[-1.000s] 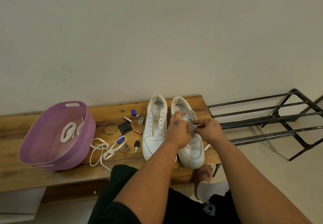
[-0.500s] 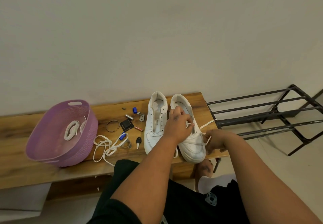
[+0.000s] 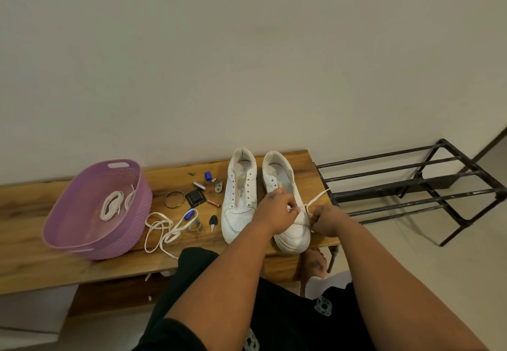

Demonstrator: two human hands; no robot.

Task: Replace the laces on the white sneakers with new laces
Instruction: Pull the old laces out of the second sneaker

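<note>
Wooden bench (image 3: 82, 268) against a pale wall carries the work: the left hand (image 3: 275, 212) and right hand (image 3: 326, 220) each pinch a white lace (image 3: 315, 200) over the right sneaker (image 3: 290, 237). Just left of them stands the unlaced left sneaker (image 3: 237, 210), whose insole print is unreadable. Further left lie a loose lace (image 3: 164, 230) and a purple basket (image 3: 82, 243).

In front of me: plain off-white painted wall (image 3: 247, 49), evenly lit, no shadows of note. Against it stands the long brown wooden bench (image 3: 24, 263), grain visible, its right end meeting a black metal rack of parallel bars (image 3: 411, 175). The rack stands on a pale, smooth floor (image 3: 452, 282). A darker vertical edge shows at far right, behind the rack.
</note>
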